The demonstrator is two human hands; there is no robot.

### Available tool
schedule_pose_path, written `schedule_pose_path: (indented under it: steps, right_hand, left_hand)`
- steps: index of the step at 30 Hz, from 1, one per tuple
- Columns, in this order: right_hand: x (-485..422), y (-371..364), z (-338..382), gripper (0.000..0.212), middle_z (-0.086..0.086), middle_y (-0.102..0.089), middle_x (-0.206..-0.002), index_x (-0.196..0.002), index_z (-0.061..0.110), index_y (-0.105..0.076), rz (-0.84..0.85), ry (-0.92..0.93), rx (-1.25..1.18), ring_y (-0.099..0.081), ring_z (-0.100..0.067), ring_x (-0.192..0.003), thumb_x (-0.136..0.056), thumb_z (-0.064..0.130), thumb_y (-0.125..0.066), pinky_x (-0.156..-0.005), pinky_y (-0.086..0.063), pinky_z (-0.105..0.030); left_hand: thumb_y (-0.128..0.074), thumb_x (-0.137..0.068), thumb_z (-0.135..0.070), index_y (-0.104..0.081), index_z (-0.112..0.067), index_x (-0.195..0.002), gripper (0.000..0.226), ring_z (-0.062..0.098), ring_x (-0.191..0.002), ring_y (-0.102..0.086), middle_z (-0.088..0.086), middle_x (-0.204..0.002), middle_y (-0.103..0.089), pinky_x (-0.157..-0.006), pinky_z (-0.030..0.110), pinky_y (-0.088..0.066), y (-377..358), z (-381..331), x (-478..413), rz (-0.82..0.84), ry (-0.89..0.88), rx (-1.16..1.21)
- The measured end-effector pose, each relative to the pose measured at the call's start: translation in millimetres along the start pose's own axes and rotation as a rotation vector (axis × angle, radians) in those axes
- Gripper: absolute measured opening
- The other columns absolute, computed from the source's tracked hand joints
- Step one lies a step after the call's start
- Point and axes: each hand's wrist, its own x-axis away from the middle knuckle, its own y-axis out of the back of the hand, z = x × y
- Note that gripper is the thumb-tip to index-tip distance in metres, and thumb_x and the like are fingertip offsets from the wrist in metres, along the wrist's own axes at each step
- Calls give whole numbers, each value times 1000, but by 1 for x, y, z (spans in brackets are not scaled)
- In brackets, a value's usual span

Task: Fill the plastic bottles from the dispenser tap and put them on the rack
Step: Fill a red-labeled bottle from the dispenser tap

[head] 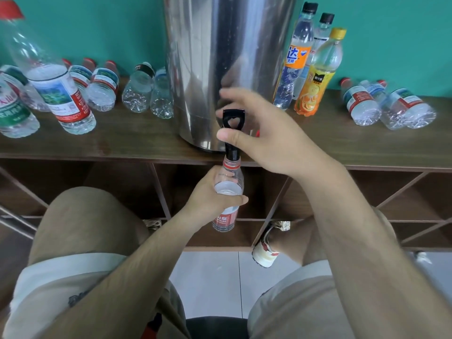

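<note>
Gripping the plastic bottle [228, 189] around its shoulder, your left hand [208, 194] holds it upright with its mouth right under the black tap [232, 150] of the steel dispenser [220, 57] on the tabletop [122, 140]. Your right hand [264, 133] is spread loosely, thumb against the tap, fingers [234, 94] curved and blurred above its handle.

Glossy steel dispenser [220, 57], clear plastic bottle [228, 189], matt wooden rack [110, 143]

L hand [208, 192] gripping bottle [227, 192] under black tap [232, 135], R hand [264, 135] at tap lever
</note>
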Motion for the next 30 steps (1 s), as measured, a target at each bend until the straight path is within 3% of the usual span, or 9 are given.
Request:
schedule_pose_path:
  steps: [3, 5, 8, 12, 14, 18, 22, 26, 30]
  right_hand:
    - [-9, -1, -4, 17, 4, -75, -105, -116, 17, -72, 16, -9, 38, -69, -14, -100, -99, 17, -70, -92, -53, -41]
    - [-7, -5, -8, 10, 4, -76, -98, -107, 13, -75, -29, 59, 31, -70, -12, -96, -99, 13, -69, -89, -55, -40]
    - [4, -17, -18, 17, -2, -78, -105, -110, 5, -78, -159, 261, 156, -73, -17, -101, -98, 3, -66, -89, -57, -38]
    - [27, -44, -34, 41, -19, -66, -135, -122, -5, -72, -273, 452, 249, -58, -37, -135, -88, -22, -55, -111, -48, -51]
    - [35, -53, -39, 35, -21, -58, -146, -130, -6, -67, -280, 436, 198, -51, -36, -143, -95, -7, -67, -115, -45, -51]
    - [44, -52, -46, 62, -17, -51, -154, -142, -3, -57, -309, 370, 80, -48, -24, -146, -93, 27, -80, -117, -43, -42]
    - [44, -46, -54, 68, -8, -60, -139, -142, 5, -53, -345, 273, -41, -58, -21, -131, -87, 31, -85, -101, -54, -38]
    - [46, -43, -69, 49, 6, -67, -110, -113, 25, -56, -179, 9, -160, -67, -18, -97, -79, 35, -90, -77, -57, -38]
    - [45, -53, -84, 35, 12, -69, -103, -110, 29, -66, 14, -107, -99, -66, -9, -91, -83, 37, -86, -67, -48, -15]
  left_hand:
    - [-92, -75, -19, -55, -25, -128, 65, 26, -113, -66, 3, -118, -67, -102, 52, -56, 1, 0, -1, 1, -6, -7]
    - [-93, -75, -22, -55, -28, -126, 64, 22, -110, -67, -1, -115, -67, -100, 49, -57, 2, 1, -2, -6, -22, -30]
    - [-93, -73, -24, -56, -31, -126, 65, 19, -110, -67, -5, -115, -68, -100, 47, -57, 2, 3, -4, -14, -31, -39]
    - [-92, -72, -23, -56, -30, -132, 70, 14, -118, -66, -8, -123, -69, -103, 44, -55, 0, 3, -4, -15, -73, -45]
    - [-86, -77, -28, -57, -30, -134, 64, 8, -120, -63, -12, -125, -68, -102, 37, -54, -1, -2, -3, -11, -117, -109]
    - [-80, -88, -33, -55, -24, -139, 58, 12, -123, -62, -5, -130, -66, -106, 42, -52, -3, -10, -4, 12, -139, -190]
    - [-87, -79, -19, -58, -16, -127, 56, 20, -113, -67, 5, -117, -69, -102, 49, -56, -1, -5, -1, -13, -56, -95]
    - [-89, -76, -13, -58, -23, -125, 59, 19, -110, -70, 1, -116, -71, -99, 47, -58, 0, 0, 1, -4, -40, 11]
    - [-91, -74, -16, -58, -32, -131, 68, 11, -109, -71, -10, -118, -73, -94, 35, -59, -1, 3, -2, 14, -51, 53]
